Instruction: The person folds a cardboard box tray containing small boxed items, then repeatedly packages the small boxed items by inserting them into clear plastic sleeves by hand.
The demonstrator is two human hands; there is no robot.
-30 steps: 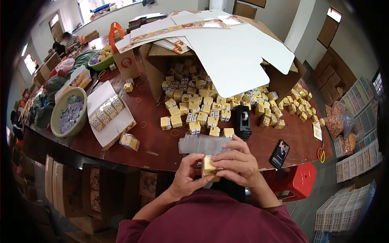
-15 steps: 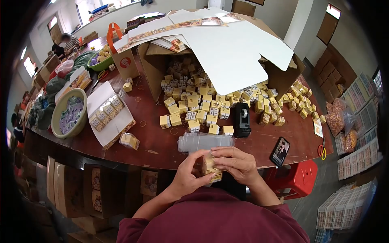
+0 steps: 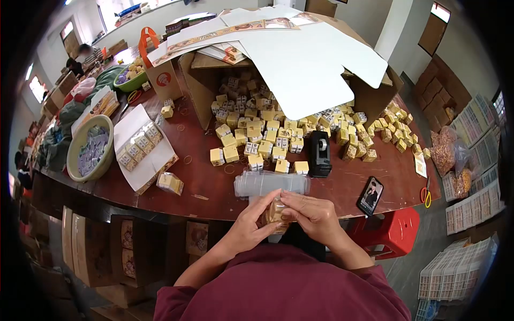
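Observation:
Close to my body, at the table's front edge, a clear plastic pack of small yellow printed cubes is held between both hands. My left hand grips its left side, thumb low and fingers at the top. My right hand closes over the top and right side, fingertips meeting the left ones at the pack's upper end. Fingers hide part of the pack. Just beyond lies a stack of clear plastic sleeves. Behind it stand a black tape dispenser and many loose yellow-and-white cubes.
A cardboard box on its side spills cubes, with white card sheets on top. Left are a filled pack, a card tray and a bowl. Right are a phone, scissors and a red stool.
Both hands have risen slightly and drawn together at the pack's top. The right fingers have straightened from across its front to its upper end. The view has shifted slightly.

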